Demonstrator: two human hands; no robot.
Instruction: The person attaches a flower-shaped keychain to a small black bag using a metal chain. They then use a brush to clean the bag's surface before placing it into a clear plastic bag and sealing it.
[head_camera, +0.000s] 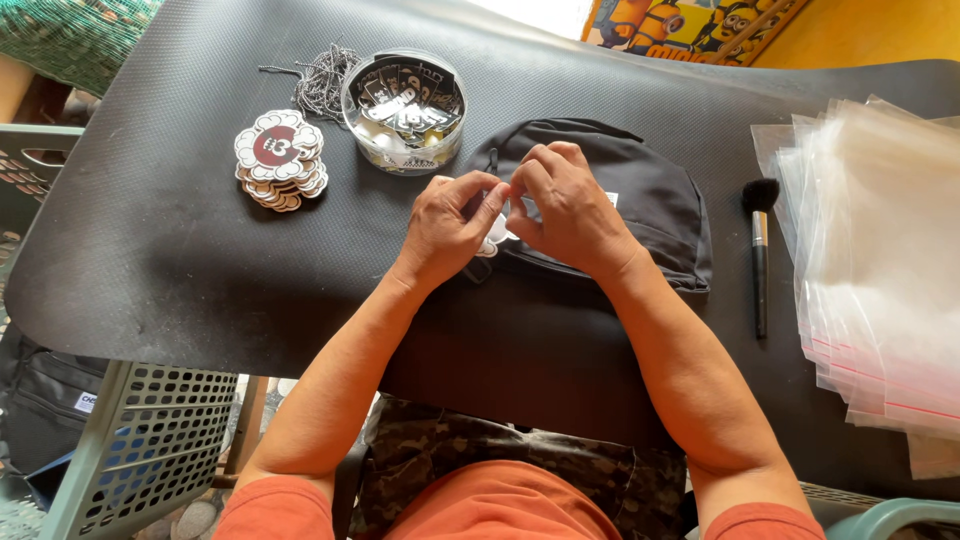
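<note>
A small black backpack (650, 200) lies on a black mat (180, 240) in front of me. Both hands meet over its front, fingertips pinched together. My left hand (450, 225) and my right hand (565, 205) hold a small white tag (493, 240) that peeks out below the fingers. What the fingertips grip is mostly hidden.
A stack of cloud-shaped white and red tags (280, 160) lies at the left. Beside it sit a bunch of grey strings (322, 80) and a round clear tub of small black tags (403, 108). A black brush (760, 250) and a pile of clear plastic bags (880, 260) are at the right. A grey crate (150, 440) stands below left.
</note>
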